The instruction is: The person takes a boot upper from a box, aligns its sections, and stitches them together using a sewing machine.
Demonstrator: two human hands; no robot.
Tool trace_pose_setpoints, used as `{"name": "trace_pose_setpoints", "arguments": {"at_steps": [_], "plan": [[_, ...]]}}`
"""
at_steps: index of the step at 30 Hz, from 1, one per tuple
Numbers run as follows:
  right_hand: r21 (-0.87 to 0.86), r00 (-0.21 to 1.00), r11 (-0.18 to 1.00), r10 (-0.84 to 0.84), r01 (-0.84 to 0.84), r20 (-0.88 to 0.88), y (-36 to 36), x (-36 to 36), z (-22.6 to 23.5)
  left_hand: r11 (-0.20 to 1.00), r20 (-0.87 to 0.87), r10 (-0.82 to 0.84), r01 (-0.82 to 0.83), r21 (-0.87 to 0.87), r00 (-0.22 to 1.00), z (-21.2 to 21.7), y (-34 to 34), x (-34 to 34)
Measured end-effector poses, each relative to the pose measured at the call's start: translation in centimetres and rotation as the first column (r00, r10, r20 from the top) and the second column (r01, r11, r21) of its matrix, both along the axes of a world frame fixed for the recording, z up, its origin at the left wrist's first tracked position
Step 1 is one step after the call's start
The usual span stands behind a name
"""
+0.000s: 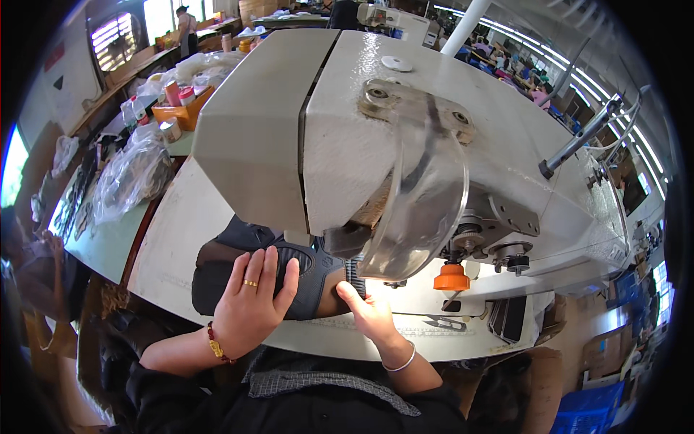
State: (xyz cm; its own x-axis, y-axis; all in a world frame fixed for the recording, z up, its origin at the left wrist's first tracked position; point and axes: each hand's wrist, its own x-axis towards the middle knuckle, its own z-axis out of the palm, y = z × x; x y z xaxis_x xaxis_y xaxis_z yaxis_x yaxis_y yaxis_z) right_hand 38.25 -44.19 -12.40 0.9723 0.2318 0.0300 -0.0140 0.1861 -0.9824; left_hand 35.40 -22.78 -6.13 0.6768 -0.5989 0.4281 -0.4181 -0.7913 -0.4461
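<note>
A dark shoe upper [318, 278], black with brown parts, lies on the machine bed beneath the head of a large pale sewing machine [253, 137]. My left hand [253, 293] rests on it with the fingers stretched out and slightly apart. At its right end, near the ribbed black strip, my right hand [371, 312] pinches the edge, thumb on top and some fingers out of sight. The needle area is hidden behind the machine head and a clear plastic guard [419, 210].
An orange knob [451, 278] hangs under the machine arm. Thread snips [444, 323], a ruler [412, 331] and a dark phone-like slab [507, 320] lie along the near right edge. Plastic bags [134, 170] and an orange box [184, 108] cover the left table. Other people work far off.
</note>
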Motion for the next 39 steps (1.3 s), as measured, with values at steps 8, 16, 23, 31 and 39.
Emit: {"name": "trace_pose_setpoints", "arguments": {"at_steps": [8, 16, 23, 31, 39], "plan": [[0.022, 0.98, 1.0, 0.017, -0.013, -0.197, -0.4, 0.8, -1.5, 1.0, -0.014, -0.003, 0.003, -0.008, 1.0, 0.8, -0.2, 0.3], [0.273, 0.979, 0.962, 0.051, 0.005, -0.199, 0.0, 0.3, 0.2, 1.0, -0.076, -0.024, 0.023, -0.015, 0.997, 1.4, 0.1, 0.7], [0.206, 0.977, 0.976, -0.022, 0.067, -0.213, 0.6, 0.3, 0.6, 0.999, -0.123, -0.035, 0.033, -0.022, 0.992, 1.9, 0.4, 1.2], [0.071, 0.99, 0.996, -0.037, 0.047, -0.138, 0.4, 1.2, -0.5, 0.995, -0.233, -0.078, 0.062, -0.075, 0.969, 2.6, 0.5, 2.2], [0.262, 0.996, 0.962, -0.068, 0.083, -0.063, 0.3, 1.0, -0.7, 0.999, -0.237, -0.02, 0.008, -0.053, 0.971, 2.9, 0.1, 2.2]]}}
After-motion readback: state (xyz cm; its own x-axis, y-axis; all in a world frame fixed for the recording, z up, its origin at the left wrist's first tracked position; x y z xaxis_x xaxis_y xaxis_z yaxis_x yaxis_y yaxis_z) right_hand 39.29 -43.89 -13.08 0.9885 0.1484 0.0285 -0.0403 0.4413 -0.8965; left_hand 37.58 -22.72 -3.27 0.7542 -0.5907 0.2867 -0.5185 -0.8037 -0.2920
